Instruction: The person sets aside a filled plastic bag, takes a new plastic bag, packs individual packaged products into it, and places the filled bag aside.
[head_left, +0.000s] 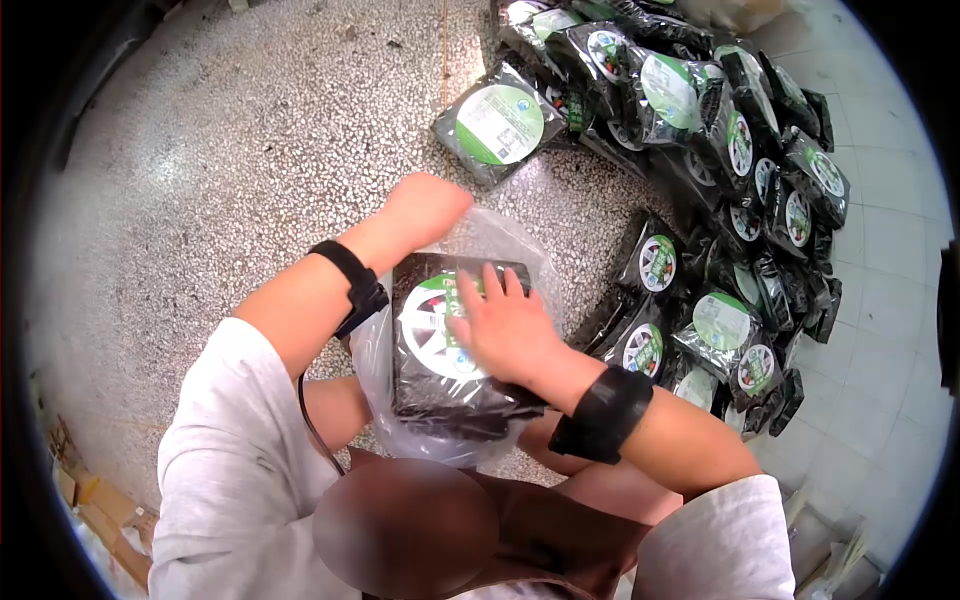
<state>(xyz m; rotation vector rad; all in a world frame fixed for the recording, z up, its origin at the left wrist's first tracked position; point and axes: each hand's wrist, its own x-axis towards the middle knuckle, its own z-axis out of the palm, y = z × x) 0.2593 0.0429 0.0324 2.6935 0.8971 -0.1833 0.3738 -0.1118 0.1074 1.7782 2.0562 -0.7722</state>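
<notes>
In front of me a clear plastic bag [375, 375] stands around a stack of black packages, its mouth facing up. The top package [415, 395] is wrapped in shiny film and carries a round white and green label. My left hand [428, 210] is closed in a fist at the far rim of the bag, gripping its edge. Flat on the top package lies my right hand [505, 325], fingers spread over the label's right side. How many packages lie under it is hidden.
A large heap of similar black packages [740, 220] with round labels spreads along the right. One single package [497, 125] lies at the heap's left edge on the speckled floor [270, 130]. Pale tiles [880, 250] lie beyond the heap, and cardboard pieces [105, 500] at lower left.
</notes>
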